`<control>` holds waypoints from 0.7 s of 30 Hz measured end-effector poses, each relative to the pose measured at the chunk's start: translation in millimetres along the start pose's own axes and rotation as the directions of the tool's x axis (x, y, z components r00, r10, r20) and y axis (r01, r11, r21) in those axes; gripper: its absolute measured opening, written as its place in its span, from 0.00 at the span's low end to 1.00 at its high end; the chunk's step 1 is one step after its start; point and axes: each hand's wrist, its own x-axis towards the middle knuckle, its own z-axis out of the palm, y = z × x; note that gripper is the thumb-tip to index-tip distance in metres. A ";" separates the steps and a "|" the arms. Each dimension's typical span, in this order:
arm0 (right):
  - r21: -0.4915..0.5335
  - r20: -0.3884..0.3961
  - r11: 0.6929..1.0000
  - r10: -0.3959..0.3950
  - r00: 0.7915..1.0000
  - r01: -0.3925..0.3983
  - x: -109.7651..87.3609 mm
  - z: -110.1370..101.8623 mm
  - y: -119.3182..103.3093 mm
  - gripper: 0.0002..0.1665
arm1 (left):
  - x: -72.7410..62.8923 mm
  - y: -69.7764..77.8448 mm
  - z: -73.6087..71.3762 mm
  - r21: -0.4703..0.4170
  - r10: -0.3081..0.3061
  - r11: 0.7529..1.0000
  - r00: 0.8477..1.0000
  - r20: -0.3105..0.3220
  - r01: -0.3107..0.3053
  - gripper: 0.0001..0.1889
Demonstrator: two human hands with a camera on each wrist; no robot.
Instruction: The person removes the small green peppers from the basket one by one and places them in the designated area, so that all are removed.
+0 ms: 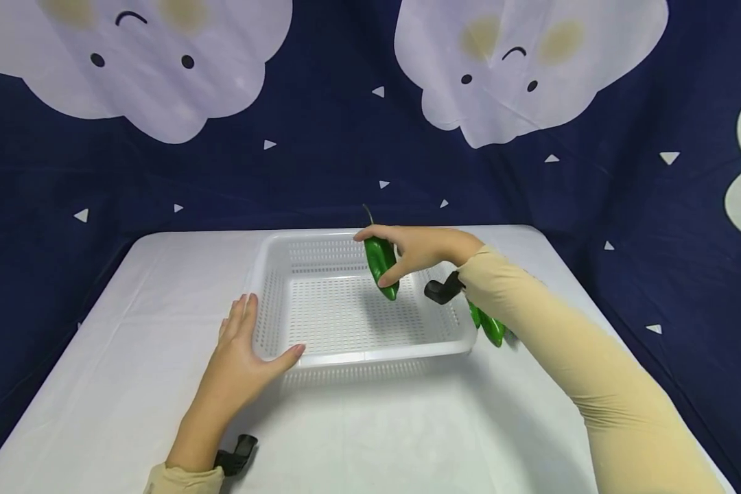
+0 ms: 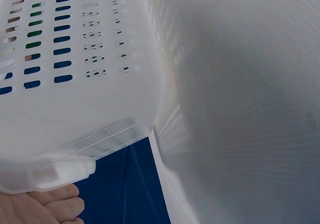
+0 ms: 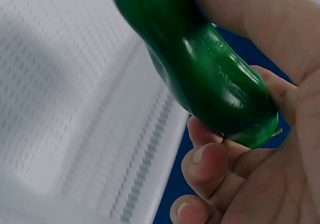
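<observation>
My right hand [image 1: 425, 248] pinches a long green chili pepper [image 1: 379, 258] between thumb and fingers, above a white plastic basket [image 1: 370, 357]. The pepper's thin stem points up and away. In the right wrist view the glossy pepper [image 3: 210, 69] lies between the thumb and the curled fingers of the right hand [image 3: 265, 184]. My left hand [image 1: 237, 370] rests at the basket's front left corner, its fingers extended along the left side and its thumb at the front rim. The left wrist view has those fingers [image 2: 60, 204] beside the basket wall [image 2: 90, 104].
More green peppers [image 1: 491, 329] lie right of the basket, partly hidden by the right sleeve [image 1: 549, 336]. A white cloth covers the table [image 1: 160, 329]. Behind it hangs a dark blue curtain [image 1: 321, 171] with cloud shapes.
</observation>
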 end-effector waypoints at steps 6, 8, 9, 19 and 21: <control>0.009 -0.061 0.998 0.065 0.996 -0.065 -35.8 -14.1 19.8 0.53 | 0.2 -0.2 -0.9 -0.007 0.016 1.000 1.000 -0.002 -0.016 0.64; 0.002 -0.084 0.996 0.087 0.993 -0.087 -48.8 -17.4 28.5 0.53 | 0.4 0.2 -1.4 -0.005 0.015 1.000 1.000 0.001 -0.015 0.64; 0.005 -0.095 0.994 0.105 0.990 -0.105 -55.4 -18.4 33.3 0.53 | 0.6 0.4 -1.8 -0.002 0.013 1.000 1.000 0.003 -0.013 0.64; 0.014 -0.185 0.957 0.287 0.940 -0.290 -109.7 -21.1 78.8 0.55 | 0.2 -0.1 -4.1 -0.015 0.019 1.000 1.000 -0.004 -0.019 0.64; 0.023 -0.187 0.959 0.283 0.941 -0.284 -117.4 -19.7 85.9 0.55 | 0.5 -0.3 -3.3 -0.019 0.025 1.000 1.000 -0.009 -0.025 0.64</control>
